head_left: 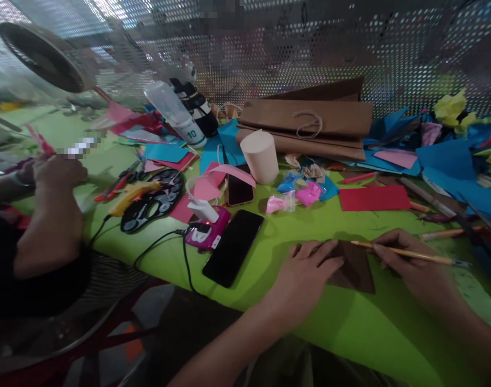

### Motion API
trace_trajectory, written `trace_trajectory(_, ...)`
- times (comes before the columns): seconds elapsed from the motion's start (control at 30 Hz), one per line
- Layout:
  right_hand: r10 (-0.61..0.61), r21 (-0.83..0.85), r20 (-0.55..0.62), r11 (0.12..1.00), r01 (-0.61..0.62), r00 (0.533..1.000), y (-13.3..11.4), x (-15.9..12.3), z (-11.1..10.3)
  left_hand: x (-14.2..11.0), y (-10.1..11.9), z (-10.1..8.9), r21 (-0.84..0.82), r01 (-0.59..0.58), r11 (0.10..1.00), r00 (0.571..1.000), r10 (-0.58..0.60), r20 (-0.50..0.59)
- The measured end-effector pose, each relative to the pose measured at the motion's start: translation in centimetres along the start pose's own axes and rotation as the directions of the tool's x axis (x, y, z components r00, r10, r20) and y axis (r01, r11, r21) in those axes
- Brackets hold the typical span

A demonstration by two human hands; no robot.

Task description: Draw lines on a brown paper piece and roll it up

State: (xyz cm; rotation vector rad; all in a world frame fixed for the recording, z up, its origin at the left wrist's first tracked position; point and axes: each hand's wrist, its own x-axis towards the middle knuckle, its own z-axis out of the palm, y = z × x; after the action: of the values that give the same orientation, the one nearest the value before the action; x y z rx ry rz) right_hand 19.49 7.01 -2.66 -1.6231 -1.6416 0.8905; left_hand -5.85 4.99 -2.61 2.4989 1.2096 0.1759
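A piece of dark brown paper [356,271] lies on the green table near its front edge. My left hand [310,266] rests on the paper's left side, fingers stretched out and holding nothing. On the other side, my right hand [406,269] is shut on a yellow pencil [420,253]. Its tip points left and is over the paper's upper edge; whether it touches cannot be made out. Behind my right hand lies a red paper rectangle [374,198]. A black phone [233,248] is left of my left hand.
A pink power strip [208,231] with cables, a yellow glue gun [134,196] and a black palette-like tray [148,215] lie to the left. Behind stand a cream cylinder [260,156], folded brown paper [305,121] and a bottle [175,113]. Another person's arm [51,215] is at far left.
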Motion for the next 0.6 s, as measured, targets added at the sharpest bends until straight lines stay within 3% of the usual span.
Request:
trace_trajectory(0.27,0.006,0.033,0.169,0.999,-0.012,0.986,-0.1,-0.7,-0.8,-0.1,-0.1,0.2,0.006,-0.006,1.0,0.999,0.006,-0.042)
trace_trajectory(0.6,0.085,0.162,0.337,0.976,-0.146,0.938,-1.8,-2.6,-0.8,-0.1,0.1,-0.2,0.001,0.002,1.0,0.999,-0.002,-0.037)
